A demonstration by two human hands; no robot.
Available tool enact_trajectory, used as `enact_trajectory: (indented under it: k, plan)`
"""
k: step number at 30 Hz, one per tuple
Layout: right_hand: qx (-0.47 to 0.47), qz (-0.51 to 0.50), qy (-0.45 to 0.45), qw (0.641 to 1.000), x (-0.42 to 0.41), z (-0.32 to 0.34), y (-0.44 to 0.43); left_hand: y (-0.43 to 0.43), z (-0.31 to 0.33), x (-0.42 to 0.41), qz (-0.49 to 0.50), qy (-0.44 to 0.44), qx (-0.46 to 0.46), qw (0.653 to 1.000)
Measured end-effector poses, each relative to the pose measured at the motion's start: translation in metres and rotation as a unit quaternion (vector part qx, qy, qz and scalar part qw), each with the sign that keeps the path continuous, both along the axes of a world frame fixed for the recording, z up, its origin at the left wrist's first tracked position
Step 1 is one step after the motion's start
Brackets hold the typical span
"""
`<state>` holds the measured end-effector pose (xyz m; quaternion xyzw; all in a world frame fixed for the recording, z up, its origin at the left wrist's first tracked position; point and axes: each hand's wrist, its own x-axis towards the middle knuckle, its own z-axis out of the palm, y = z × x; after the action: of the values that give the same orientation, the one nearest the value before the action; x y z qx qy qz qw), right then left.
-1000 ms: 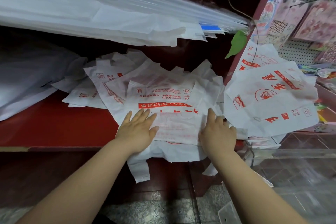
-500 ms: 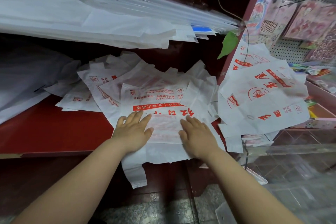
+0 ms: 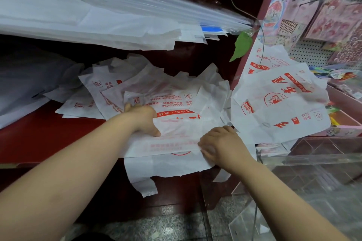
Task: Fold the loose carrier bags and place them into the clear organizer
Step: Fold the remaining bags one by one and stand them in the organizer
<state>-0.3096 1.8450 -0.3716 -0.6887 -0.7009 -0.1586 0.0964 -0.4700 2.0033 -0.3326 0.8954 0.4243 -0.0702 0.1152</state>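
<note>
A pile of white carrier bags (image 3: 109,92) with red print lies on a red shelf (image 3: 39,137). The top bag (image 3: 176,143) is partly folded over, its lower part hanging past the shelf's front edge. My left hand (image 3: 144,119) grips the bag's left side, fingers tucked under the folded layer. My right hand (image 3: 219,145) presses on its right end with curled fingers pinching the fold. More printed bags (image 3: 280,103) stand piled in the clear organizer (image 3: 305,160) at the right.
A thick stack of plain white bags in clear wrap (image 3: 98,15) overhangs the shelf above. A green leaf on a vine (image 3: 242,45) hangs by the red post. Pegboard with pink goods (image 3: 323,15) fills the right. Grey stone floor (image 3: 156,225) lies below.
Both hands lay flat on the bag before; now the left has curled under the bag's left edge and the right has slid down to the fold's right end.
</note>
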Motion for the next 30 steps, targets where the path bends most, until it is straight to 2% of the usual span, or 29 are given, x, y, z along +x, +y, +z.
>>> enact_trajectory:
  k: [3, 6, 11, 16, 18, 21, 23, 26, 28, 29, 30]
  plan:
    - [0.022, -0.012, -0.084, 0.996, 0.005, -0.004, 0.0, -0.005, 0.005, -0.01, 0.016, -0.118, -0.084, 0.989]
    - [0.025, -0.015, -0.129, 0.991, 0.009, 0.0, 0.008, -0.015, 0.01, -0.027, 0.016, -0.219, -0.101, 0.97]
    - [0.089, -0.008, -0.093, 0.992, 0.012, 0.011, 0.036, -0.055, -0.005, -0.061, 0.046, -0.381, -0.201, 0.901]
    - [0.078, 0.041, -0.039, 0.995, 0.002, -0.001, 0.037, -0.081, -0.04, -0.067, 0.091, -0.434, -0.208, 0.872]
    - [0.072, 0.072, 0.014, 0.995, -0.01, -0.01, 0.017, -0.086, -0.051, -0.064, 0.136, -0.466, -0.221, 0.846]
    - [0.006, 0.138, 0.076, 0.987, -0.025, -0.026, -0.021, -0.093, -0.057, -0.06, 0.179, -0.505, -0.251, 0.806]
    - [0.001, 0.155, 0.08, 0.985, -0.031, -0.037, -0.035, -0.098, -0.056, -0.057, 0.173, -0.512, -0.311, 0.782]
    - [0.044, 0.161, 0.095, 0.981, -0.031, -0.048, -0.034, -0.105, -0.053, -0.056, 0.14, -0.496, -0.438, 0.737]
    - [0.088, 0.154, 0.132, 0.975, -0.029, -0.046, -0.03, -0.106, -0.056, -0.059, 0.081, -0.477, -0.43, 0.762]
    - [0.105, 0.144, 0.156, 0.972, -0.028, -0.044, -0.029, -0.106, -0.058, -0.063, 0.044, -0.471, -0.378, 0.796]
    - [0.123, 0.132, 0.175, 0.968, -0.027, -0.044, -0.028, -0.105, -0.059, -0.067, 0.001, -0.458, -0.285, 0.842]
